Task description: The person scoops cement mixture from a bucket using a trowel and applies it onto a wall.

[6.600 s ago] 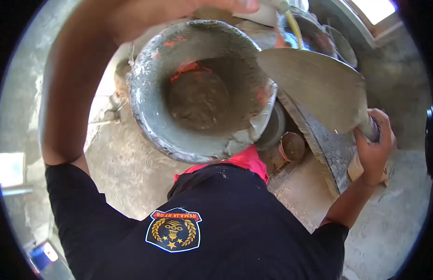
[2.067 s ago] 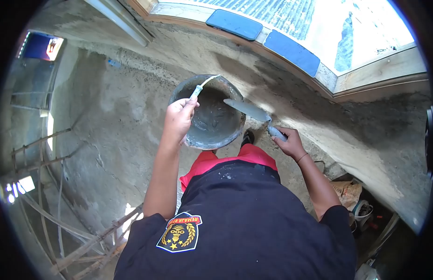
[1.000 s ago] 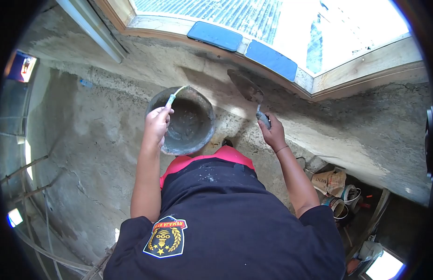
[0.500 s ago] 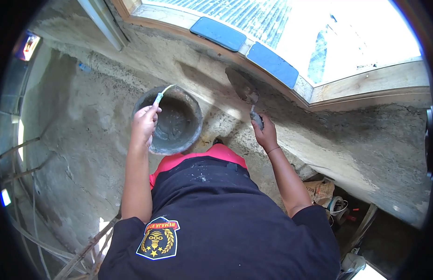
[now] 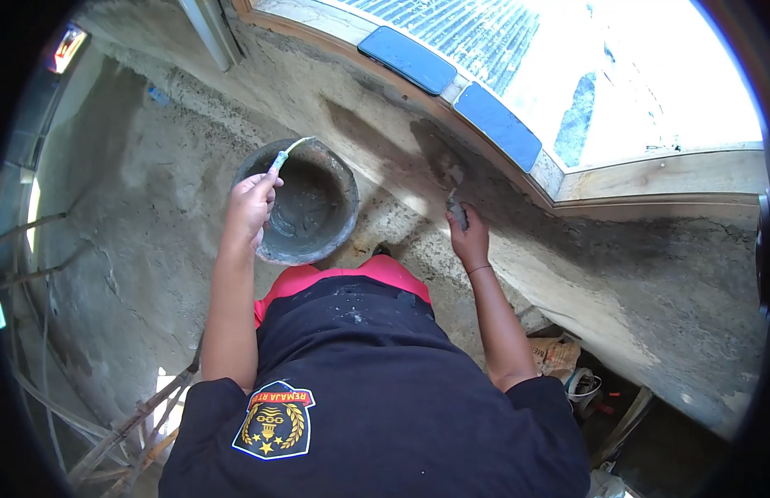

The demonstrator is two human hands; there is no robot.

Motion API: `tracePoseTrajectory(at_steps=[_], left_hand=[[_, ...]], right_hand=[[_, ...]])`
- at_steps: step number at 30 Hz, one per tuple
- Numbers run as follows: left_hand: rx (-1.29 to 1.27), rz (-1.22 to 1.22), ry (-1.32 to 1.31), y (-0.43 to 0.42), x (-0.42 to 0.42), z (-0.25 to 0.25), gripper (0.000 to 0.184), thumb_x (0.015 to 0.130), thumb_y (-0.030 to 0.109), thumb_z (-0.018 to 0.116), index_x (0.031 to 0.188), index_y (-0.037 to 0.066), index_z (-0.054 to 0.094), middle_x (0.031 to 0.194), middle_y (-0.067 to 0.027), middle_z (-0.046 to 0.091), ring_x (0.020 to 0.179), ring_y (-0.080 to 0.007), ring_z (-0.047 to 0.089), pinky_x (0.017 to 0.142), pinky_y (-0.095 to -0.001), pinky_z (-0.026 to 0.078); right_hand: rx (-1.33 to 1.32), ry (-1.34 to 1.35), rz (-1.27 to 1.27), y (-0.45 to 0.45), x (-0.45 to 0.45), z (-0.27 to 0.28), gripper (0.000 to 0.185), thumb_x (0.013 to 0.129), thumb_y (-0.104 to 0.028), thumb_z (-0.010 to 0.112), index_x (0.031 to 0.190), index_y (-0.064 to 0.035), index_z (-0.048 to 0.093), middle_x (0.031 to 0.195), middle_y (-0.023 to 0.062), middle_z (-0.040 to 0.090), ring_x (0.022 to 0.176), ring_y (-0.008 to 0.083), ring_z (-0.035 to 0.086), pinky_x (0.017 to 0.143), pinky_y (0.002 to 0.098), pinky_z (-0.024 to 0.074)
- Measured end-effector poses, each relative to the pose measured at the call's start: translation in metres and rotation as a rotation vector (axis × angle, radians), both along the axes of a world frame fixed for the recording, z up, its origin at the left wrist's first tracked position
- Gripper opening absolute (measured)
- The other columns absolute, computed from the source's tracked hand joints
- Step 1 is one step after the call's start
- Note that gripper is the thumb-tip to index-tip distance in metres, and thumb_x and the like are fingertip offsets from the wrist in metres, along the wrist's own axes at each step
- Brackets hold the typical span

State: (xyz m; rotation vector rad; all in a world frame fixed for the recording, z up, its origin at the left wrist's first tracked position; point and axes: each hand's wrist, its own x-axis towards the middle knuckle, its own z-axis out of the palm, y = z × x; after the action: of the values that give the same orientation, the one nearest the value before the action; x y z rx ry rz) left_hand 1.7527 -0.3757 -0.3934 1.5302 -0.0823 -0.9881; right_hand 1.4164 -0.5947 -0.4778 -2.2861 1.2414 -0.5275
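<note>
- Left hand (image 5: 250, 207): fingers closed around the bail (image 5: 279, 160) of the mortar bucket (image 5: 352, 195); no opening shows between fingers and bail.
- Bucket position: directly beyond and beside the left grip, mouth upward. Whether its base bears on anything cannot be seen.
- Bucket handling: likely heavy and bottom-weighted, since a wet grey mix (image 5: 306, 207) lies inside; the wall appears thick and fairly stiff. Expect swing if the bail is moved abruptly.
- Bucket hold point: mid-bail, centred over the load, wrist straight. The rim looks coated and may be gritty or slippery; use it only as a secondary hold.
- Right hand (image 5: 470, 242): fingers wrapped around the handle of the trowel (image 5: 458, 216). The blade (image 5: 435, 148) extends away from the grip, over or against the plastered wall (image 5: 368, 100); contact cannot be confirmed.
- Trowel handling: light and rigid, with a thin blade. Mix on the blade would make it tip-heavy; the amount carried is unclear.
- Trowel hold point: full wrap on the handle, close behind the shank. Keep fingers off the blade edge.
</note>
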Motion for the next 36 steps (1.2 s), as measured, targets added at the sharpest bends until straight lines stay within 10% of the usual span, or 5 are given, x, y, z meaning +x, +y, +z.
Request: tracePoseTrajectory(at_steps=[36], left_hand=[[0.039,-0.010,-0.041,0.011,-0.008,0.012,0.025,0.093,0.028,0.056,0.082,0.005,0.058,0.058,0.0090,0.037,0.046,-0.0003,0.027,0.041,-0.0189,0.018]], right_hand=[[-0.019,0.005,-0.049,0.003,0.001,0.011,0.037,0.080,-0.034,0.067,0.103,-0.0069,0.062,0.091,0.0202,0.065,0.084,0.0370,0.063,0.071,0.0419,0.0503]])
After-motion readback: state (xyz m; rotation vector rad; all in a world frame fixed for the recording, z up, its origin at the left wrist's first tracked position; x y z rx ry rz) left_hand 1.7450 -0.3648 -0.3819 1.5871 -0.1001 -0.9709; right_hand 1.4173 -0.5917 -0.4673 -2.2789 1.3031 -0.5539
